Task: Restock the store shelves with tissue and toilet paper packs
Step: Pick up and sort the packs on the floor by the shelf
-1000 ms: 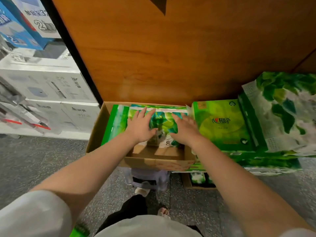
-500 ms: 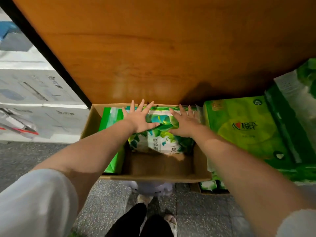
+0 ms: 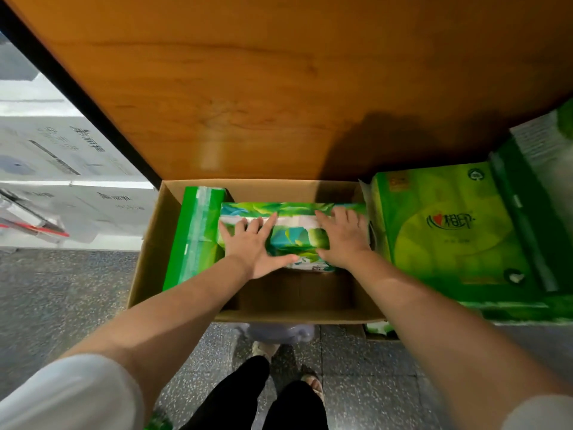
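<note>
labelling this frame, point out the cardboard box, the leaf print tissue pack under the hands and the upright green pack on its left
cardboard box point(image 3: 148, 252), head view, its left wall
leaf print tissue pack point(image 3: 294, 237), head view, top face between the hands
upright green pack point(image 3: 195, 234), head view, its top edge

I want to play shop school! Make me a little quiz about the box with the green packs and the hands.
1. True or false: both hands lie flat on the leafy pack in the box.
2. Which hand is nearer the upright green pack: A) left hand B) right hand?
3. Fill in: the big green pack with the heart logo sits outside the box, on its ____ side.

Key: 1 true; 2 A; 3 right.
</note>
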